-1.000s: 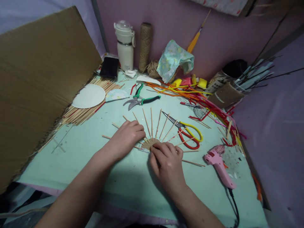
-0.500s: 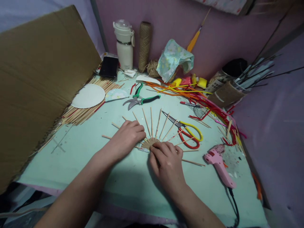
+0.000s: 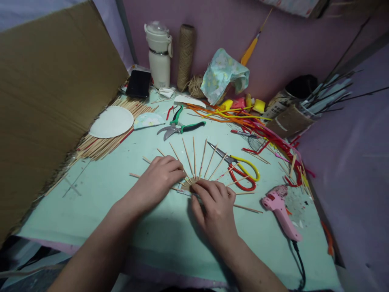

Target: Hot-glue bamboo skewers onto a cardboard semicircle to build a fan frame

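Between my hands a fan of thin wooden sticks (image 3: 194, 156) spreads out from a small cardboard half-disc (image 3: 188, 186) with a pale backing along its lower edge. My left hand (image 3: 162, 174) is bent over the left-hand sticks, its fingertips at the half-disc's left side. With curled fingers my right hand (image 3: 214, 202) presses on the right part of the half-disc and hides much of it. The fingertips of both hands are partly out of sight. Scissors with one red and one yellow handle (image 3: 243, 184) lie under the right-hand sticks.
Green-handled pruning shears (image 3: 182, 127) lie behind the fan. A pink glue gun (image 3: 281, 213) with a black cord lies at right. A white oval (image 3: 112, 121) rests on piled sticks at left, beside a cardboard wall (image 3: 54, 89). Behind stand a white bottle (image 3: 159, 61) and a twine spool (image 3: 185, 59).
My right fingers have moved slightly up and left over the half-disc, covering more of it. My left hand has shifted slightly left. The view has tilted a little.
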